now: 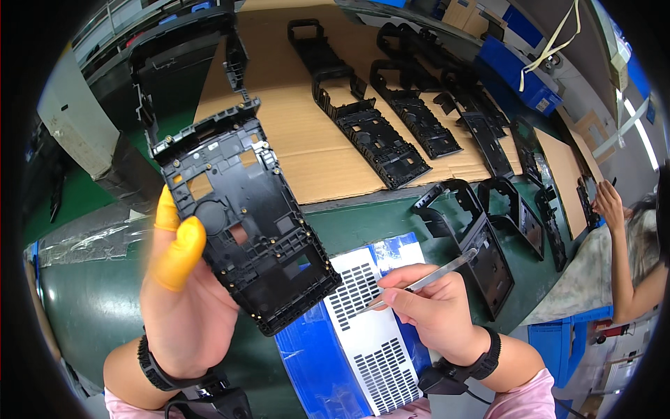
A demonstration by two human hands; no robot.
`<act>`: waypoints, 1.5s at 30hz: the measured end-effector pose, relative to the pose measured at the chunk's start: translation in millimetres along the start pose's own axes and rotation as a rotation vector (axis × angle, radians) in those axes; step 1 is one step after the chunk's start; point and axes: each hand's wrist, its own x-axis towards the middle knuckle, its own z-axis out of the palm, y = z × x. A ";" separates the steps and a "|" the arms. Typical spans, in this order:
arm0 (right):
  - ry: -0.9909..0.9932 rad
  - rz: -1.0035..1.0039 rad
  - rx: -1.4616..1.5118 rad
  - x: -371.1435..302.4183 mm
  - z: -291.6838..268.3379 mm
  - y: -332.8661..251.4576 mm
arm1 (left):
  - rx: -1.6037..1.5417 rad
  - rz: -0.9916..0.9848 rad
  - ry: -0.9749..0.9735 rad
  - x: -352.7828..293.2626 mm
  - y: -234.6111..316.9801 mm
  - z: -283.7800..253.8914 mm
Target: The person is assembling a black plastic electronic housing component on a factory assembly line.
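My left hand point(188, 293), with yellow finger cots on the thumb and a finger, grips a black plastic housing point(255, 202) by its left side. The housing is tilted, its ribbed inner side facing me, with a large handle loop at the top and small brass-coloured inserts along its edges. In my right hand point(436, 307) is a pair of metal tweezers point(441, 273), pinched between thumb and fingers. Their tip end is over a white sheet point(357, 334) with rows of small black rectangular pads. Under that sheet lies a blue plastic-wrapped pack point(307, 356).
Several similar black housings point(380, 143) lie on cardboard point(279, 150) across the far side. More black frames point(481, 258) rest on the green table point(91, 293) at right. A blue crate point(520, 73) stands at the back; a person's arm point(618, 237) is at far right.
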 end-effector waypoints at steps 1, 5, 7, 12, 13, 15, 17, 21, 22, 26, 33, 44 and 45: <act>-0.001 0.012 -0.031 -0.6 0.8 -0.5 | 0.000 0.002 0.000 -0.8 -0.8 1.9; 0.008 -0.012 -0.028 -2.5 0.1 -1.2 | 0.023 -0.078 0.017 -2.6 -10.8 8.3; -0.009 -0.027 0.018 -8.5 0.1 -11.3 | -0.021 -0.132 0.025 -5.9 -16.5 7.5; -0.119 -0.281 0.141 -20.4 17.9 -42.3 | -0.109 -0.291 0.002 -17.9 -25.5 8.9; -0.120 -0.300 0.136 -18.1 24.3 -41.1 | -0.136 -0.344 -0.001 -20.7 -25.8 10.1; -0.146 -0.303 0.144 -10.9 33.9 -34.3 | -0.287 -0.435 -0.006 -25.5 -25.9 8.9; -0.132 -0.237 0.189 -9.3 36.2 -31.8 | -0.286 -0.429 -0.032 -29.0 -26.4 11.2; -0.125 -0.239 0.212 -9.8 37.3 -26.9 | -0.309 -0.434 -0.054 -32.2 -25.7 9.3; -0.128 -0.241 0.211 -10.2 37.6 -26.6 | -0.315 -0.454 -0.048 -32.4 -25.4 9.9; -0.125 -0.239 0.196 -10.3 39.0 -27.1 | -0.312 -0.447 -0.058 -33.7 -24.9 9.0; -0.137 -0.226 0.183 -7.3 37.5 -26.0 | -0.319 -0.442 -0.069 -33.4 -25.9 8.9; -0.132 -0.239 0.146 -13.3 39.2 -28.6 | -0.320 -0.386 -0.127 -37.1 -26.5 11.5; -0.120 -0.229 0.143 -15.3 40.1 -28.9 | -0.335 -0.407 -0.110 -37.8 -26.0 11.1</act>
